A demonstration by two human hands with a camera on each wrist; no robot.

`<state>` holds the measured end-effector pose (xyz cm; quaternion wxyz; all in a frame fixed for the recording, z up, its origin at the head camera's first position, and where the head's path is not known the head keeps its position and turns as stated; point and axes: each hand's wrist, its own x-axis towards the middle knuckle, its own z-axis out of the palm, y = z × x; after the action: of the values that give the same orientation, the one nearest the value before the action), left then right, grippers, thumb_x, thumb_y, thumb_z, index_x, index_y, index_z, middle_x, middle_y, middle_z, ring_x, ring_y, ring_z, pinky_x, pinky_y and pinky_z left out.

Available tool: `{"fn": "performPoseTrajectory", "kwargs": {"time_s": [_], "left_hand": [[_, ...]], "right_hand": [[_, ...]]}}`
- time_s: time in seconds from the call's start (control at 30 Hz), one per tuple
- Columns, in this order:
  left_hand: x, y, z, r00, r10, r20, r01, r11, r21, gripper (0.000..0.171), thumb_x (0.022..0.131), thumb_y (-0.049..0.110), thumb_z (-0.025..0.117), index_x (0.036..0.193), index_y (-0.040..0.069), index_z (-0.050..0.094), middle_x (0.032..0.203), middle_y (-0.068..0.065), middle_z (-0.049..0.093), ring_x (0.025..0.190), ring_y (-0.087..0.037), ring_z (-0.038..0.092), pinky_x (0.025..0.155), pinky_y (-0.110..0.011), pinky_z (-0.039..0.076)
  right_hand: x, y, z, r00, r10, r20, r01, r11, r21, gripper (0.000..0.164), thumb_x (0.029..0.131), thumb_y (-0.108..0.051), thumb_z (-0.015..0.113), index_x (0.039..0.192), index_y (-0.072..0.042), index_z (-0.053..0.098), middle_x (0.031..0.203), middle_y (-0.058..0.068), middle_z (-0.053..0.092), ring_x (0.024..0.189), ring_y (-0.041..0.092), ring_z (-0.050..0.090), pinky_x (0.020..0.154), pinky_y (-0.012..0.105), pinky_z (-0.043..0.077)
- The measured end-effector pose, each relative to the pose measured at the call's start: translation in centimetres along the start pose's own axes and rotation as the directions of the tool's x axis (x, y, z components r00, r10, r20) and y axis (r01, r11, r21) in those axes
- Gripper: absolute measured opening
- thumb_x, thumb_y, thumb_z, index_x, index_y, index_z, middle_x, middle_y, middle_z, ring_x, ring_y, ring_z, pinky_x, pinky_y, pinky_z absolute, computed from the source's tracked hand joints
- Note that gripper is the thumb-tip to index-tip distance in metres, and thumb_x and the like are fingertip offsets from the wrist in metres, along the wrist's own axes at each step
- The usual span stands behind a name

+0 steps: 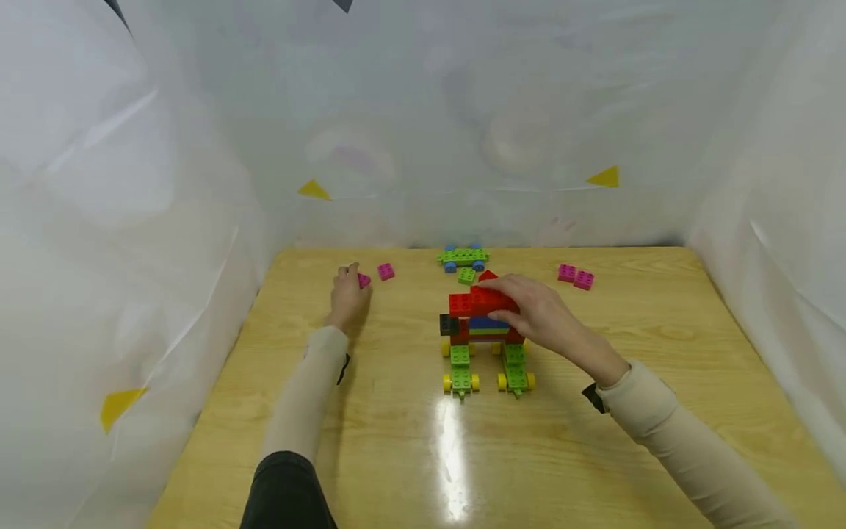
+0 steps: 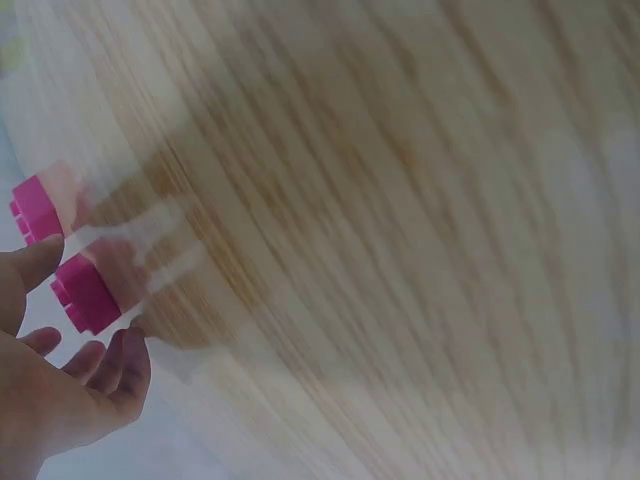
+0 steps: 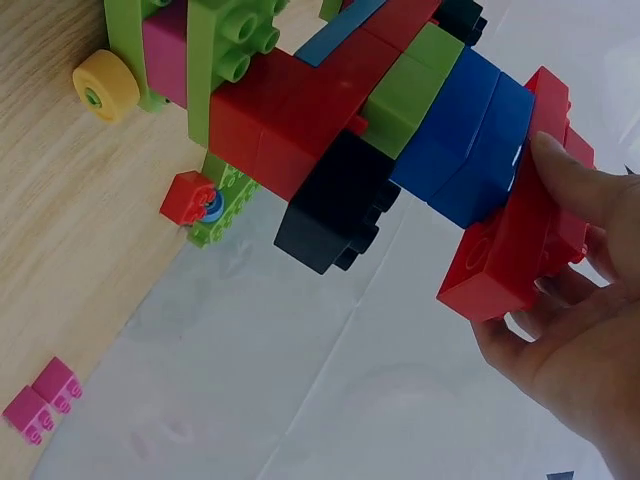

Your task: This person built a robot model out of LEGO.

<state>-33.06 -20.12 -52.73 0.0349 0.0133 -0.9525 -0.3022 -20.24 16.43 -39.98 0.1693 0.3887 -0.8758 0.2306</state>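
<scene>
My right hand (image 1: 538, 312) grips a red brick (image 3: 505, 235) on top of a built block vehicle, with thumb on one side and fingers on the other. Below it the model has blue bricks (image 3: 465, 140), a green brick, red bricks and a black brick (image 3: 335, 205) at one end. It stands on green wheeled bases (image 1: 460, 367) with yellow wheels. At the table's far left, my left hand (image 1: 346, 297) reaches around a pink brick (image 2: 88, 292), thumb and fingertips on opposite sides and close to it. A second pink brick (image 1: 386, 272) lies just beyond.
Behind the model lie a green base with blue wheels (image 1: 464, 257), a small green brick (image 1: 466, 276) and a red piece (image 1: 487, 275). Two pink bricks (image 1: 575, 276) lie at the back right. White sheeting (image 1: 463, 132) encloses the wooden table (image 1: 396, 441) at back and sides.
</scene>
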Motion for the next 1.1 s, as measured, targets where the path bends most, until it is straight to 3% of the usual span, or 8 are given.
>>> {"fn": "performPoseTrajectory", "kwargs": {"time_s": [0.27,0.53,0.7,0.8,0.87,0.93,1.03,1.1], "left_hand": [[0.0,0.1,0.7,0.999,0.006,-0.049,-0.002,0.998,0.066,0.049,0.097,0.018,0.057,0.139,0.001,0.042,0.131,-0.022,0.047,0.120,-0.038,0.042,0.096,-0.054,0.040],[0.1,0.6,0.7,0.997,0.013,-0.078,-0.004,0.994,0.106,0.038,0.096,0.016,0.059,0.129,-0.002,0.051,0.124,-0.021,0.051,0.113,-0.038,0.047,0.092,-0.052,0.043],[-0.4,1.0,0.5,0.993,0.047,-0.105,-0.043,0.998,0.043,0.036,0.096,0.011,0.058,0.128,-0.003,0.051,0.123,-0.019,0.054,0.111,-0.037,0.050,0.092,-0.049,0.044],[-1.0,1.8,0.1,0.981,0.110,-0.161,-0.117,0.993,-0.034,0.036,0.095,0.010,0.059,0.128,-0.003,0.053,0.120,-0.018,0.057,0.107,-0.035,0.054,0.091,-0.047,0.045],[-1.6,2.9,-0.3,0.958,0.191,-0.216,-0.215,0.972,-0.095,0.036,0.094,0.011,0.063,0.125,-0.003,0.056,0.117,-0.018,0.060,0.103,-0.033,0.057,0.087,-0.044,0.047],[-2.5,4.2,-0.7,0.915,0.299,-0.271,-0.344,0.929,-0.137,0.035,0.090,0.011,0.068,0.121,-0.003,0.059,0.112,-0.018,0.063,0.097,-0.030,0.059,0.081,-0.042,0.050],[-4.2,6.7,-1.5,0.820,0.455,-0.347,-0.541,0.815,-0.209,0.034,0.085,0.009,0.074,0.115,-0.003,0.063,0.106,-0.016,0.065,0.088,-0.026,0.061,0.071,-0.037,0.052],[-5.6,8.4,-2.1,0.764,0.517,-0.385,-0.626,0.738,-0.252,0.032,0.083,0.008,0.075,0.113,-0.001,0.066,0.104,-0.014,0.065,0.086,-0.023,0.061,0.069,-0.034,0.054]], "right_hand": [[-0.4,0.1,0.1,0.998,-0.026,-0.051,0.025,1.000,-0.012,0.048,0.081,-0.011,0.078,0.124,-0.005,0.059,0.107,0.011,0.062,0.085,0.025,0.062,0.073,0.041,0.054],[-0.6,0.3,0.2,0.997,-0.011,-0.083,0.011,1.000,0.003,0.050,0.074,-0.015,0.084,0.117,-0.004,0.060,0.101,0.009,0.063,0.086,0.023,0.062,0.075,0.039,0.055],[-0.5,0.0,0.3,0.996,0.009,-0.084,-0.006,0.999,0.031,0.049,0.074,-0.013,0.083,0.116,-0.003,0.060,0.101,0.009,0.063,0.086,0.024,0.062,0.075,0.040,0.055],[-0.5,-0.1,0.3,0.997,0.013,-0.081,-0.010,0.999,0.040,0.049,0.074,-0.012,0.083,0.116,-0.003,0.060,0.102,0.010,0.063,0.088,0.024,0.063,0.076,0.041,0.054],[-0.6,-0.2,0.3,0.997,0.016,-0.080,-0.013,0.999,0.042,0.049,0.074,-0.011,0.083,0.116,-0.002,0.060,0.103,0.011,0.063,0.089,0.025,0.063,0.077,0.042,0.054],[-0.7,-0.2,0.3,0.997,0.019,-0.077,-0.016,0.999,0.045,0.049,0.074,-0.011,0.083,0.116,-0.002,0.059,0.104,0.011,0.063,0.089,0.026,0.063,0.077,0.042,0.054],[-0.8,-0.2,0.1,0.997,0.021,-0.075,-0.018,0.999,0.044,0.049,0.074,-0.011,0.083,0.116,-0.002,0.059,0.104,0.012,0.063,0.089,0.026,0.063,0.077,0.042,0.054],[-0.8,-0.2,0.0,0.997,0.022,-0.074,-0.019,0.999,0.044,0.049,0.075,-0.012,0.083,0.116,-0.002,0.059,0.104,0.011,0.062,0.089,0.026,0.063,0.077,0.042,0.054]]}}
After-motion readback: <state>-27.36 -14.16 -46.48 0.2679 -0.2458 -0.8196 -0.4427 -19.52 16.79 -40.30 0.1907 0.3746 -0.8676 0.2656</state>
